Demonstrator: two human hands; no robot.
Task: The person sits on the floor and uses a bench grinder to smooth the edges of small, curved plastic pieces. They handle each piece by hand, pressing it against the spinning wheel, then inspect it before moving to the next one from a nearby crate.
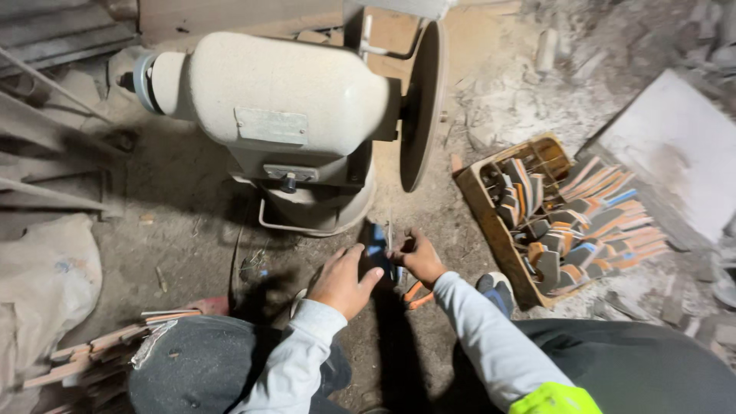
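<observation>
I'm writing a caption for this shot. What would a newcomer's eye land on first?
The big cream bench grinder with its disc wheel dominates top centre. Below it, the left hand and right hand grip a blue-handled tool. At right, a wooden crate holds colourful handled tools.

— What colour is the grinder (pixel 284 115)?
— Cream, with a brown disc (pixel 423 100) and a blue ring at its far end.
— And the crate (pixel 491 222)?
— Tan wood, filled with grey, orange and blue pieces (pixel 583 222).
— The sleeves?
— Pale grey; the hands grip a dark blue piece (pixel 377 253). The floor (pixel 184 207) is dusty grey-brown.
</observation>
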